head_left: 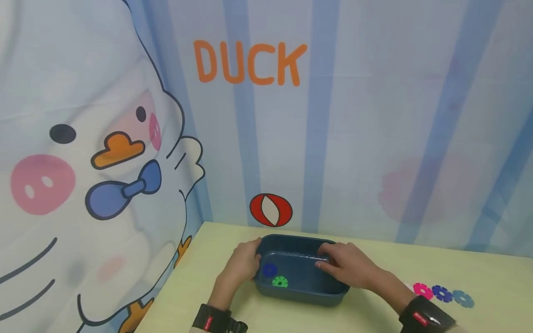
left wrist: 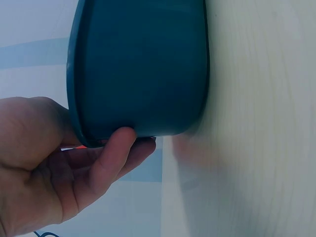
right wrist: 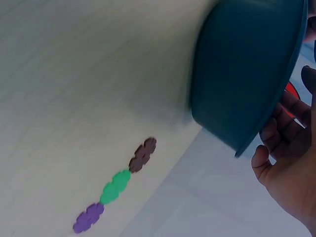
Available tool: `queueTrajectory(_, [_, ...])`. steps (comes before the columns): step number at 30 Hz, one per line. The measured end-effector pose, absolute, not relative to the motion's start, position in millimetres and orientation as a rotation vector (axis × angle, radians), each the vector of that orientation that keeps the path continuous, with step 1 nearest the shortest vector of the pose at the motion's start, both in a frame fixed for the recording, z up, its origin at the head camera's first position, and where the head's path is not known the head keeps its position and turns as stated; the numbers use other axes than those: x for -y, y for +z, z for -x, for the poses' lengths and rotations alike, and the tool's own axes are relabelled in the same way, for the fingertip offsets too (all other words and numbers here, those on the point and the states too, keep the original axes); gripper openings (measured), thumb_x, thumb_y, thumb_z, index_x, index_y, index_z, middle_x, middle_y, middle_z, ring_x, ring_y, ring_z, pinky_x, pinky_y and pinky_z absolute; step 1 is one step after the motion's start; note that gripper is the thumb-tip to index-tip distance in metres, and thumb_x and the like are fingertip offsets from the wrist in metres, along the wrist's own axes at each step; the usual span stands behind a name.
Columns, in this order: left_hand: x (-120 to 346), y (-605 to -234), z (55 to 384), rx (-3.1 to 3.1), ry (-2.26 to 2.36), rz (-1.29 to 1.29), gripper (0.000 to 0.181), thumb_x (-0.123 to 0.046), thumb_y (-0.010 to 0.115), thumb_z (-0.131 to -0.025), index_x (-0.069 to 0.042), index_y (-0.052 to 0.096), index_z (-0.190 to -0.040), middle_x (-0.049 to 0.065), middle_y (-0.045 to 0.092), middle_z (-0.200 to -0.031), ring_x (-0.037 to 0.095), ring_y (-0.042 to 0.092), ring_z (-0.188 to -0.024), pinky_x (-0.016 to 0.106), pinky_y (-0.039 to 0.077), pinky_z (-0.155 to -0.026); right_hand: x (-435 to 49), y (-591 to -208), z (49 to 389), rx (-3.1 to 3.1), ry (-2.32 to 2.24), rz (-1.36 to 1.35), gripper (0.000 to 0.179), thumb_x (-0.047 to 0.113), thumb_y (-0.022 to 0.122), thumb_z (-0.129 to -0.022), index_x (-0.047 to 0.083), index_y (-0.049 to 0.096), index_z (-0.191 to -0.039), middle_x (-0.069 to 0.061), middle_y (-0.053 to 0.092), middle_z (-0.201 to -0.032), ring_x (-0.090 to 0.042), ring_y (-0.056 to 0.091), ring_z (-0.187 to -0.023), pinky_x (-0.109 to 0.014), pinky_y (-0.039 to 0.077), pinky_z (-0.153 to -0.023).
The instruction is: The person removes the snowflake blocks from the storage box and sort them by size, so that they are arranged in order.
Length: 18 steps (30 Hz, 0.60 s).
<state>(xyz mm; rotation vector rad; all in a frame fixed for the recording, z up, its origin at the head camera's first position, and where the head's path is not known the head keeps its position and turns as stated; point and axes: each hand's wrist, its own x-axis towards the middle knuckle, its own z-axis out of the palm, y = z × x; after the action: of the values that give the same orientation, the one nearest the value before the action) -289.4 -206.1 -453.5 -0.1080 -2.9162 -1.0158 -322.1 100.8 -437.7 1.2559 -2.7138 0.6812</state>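
A dark blue rectangular plastic bin (head_left: 300,298) stands on the table. Two flower-shaped discs lie inside it, one blue (head_left: 269,270) and one green (head_left: 280,281). My left hand (head_left: 239,266) grips the bin's left end; the left wrist view has its fingers (left wrist: 116,155) against the outer wall. Over the right end of the bin is my right hand (head_left: 351,266), index finger and thumb apart above the inside. In the right wrist view its other fingers (right wrist: 281,131) are loosely bent beside the rim, and no object shows among them.
Right of the bin, a pink disc (head_left: 422,291), a blue disc (head_left: 442,293) and a grey-blue disc (head_left: 463,299) lie in a row, with a pale one partly behind my forearm. A printed curtain (head_left: 358,138) hangs behind the pale yellow table (head_left: 200,249).
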Motion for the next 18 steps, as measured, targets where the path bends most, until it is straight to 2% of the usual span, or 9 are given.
queueTrajectory(4, [207, -453, 288, 2.912, -1.042, 0.092, 0.052, 0.003, 0.058, -0.104, 0.007, 0.046, -0.155, 0.034, 0.057, -0.147, 0.016, 0.066, -0.045, 0.026, 0.053, -0.041, -86, -445, 322, 2.759, 0.696, -1.277, 0.037, 0.043, 0.066, -0.105, 0.01, 0.071, -0.121, 0.017, 0.056, -0.072, 0.002, 0.05, -0.062, -0.025, 0.047, -0.062])
queueTrajectory(10, [207, -454, 288, 2.911, -1.073, 0.104, 0.052, 0.003, 0.057, -0.104, 0.007, 0.047, -0.155, 0.034, 0.056, -0.148, 0.018, 0.07, -0.054, 0.028, 0.054, -0.041, -69, -455, 324, 2.775, 0.666, -1.321, 0.042, 0.05, 0.064, -0.104, 0.013, 0.07, -0.123, 0.018, 0.053, -0.07, 0.002, 0.048, -0.062, -0.024, 0.043, -0.062])
queueTrajectory(18, [207, -454, 288, 2.911, -1.055, 0.103, 0.052, 0.003, 0.058, -0.104, 0.006, 0.047, -0.155, 0.034, 0.055, -0.149, 0.014, 0.066, -0.049, 0.027, 0.053, -0.042, -50, -458, 325, 2.773, 0.678, -1.352, 0.041, 0.049, 0.067, -0.102, 0.013, 0.071, -0.122, 0.018, 0.06, -0.075, 0.003, 0.052, -0.065, -0.027, 0.046, -0.065])
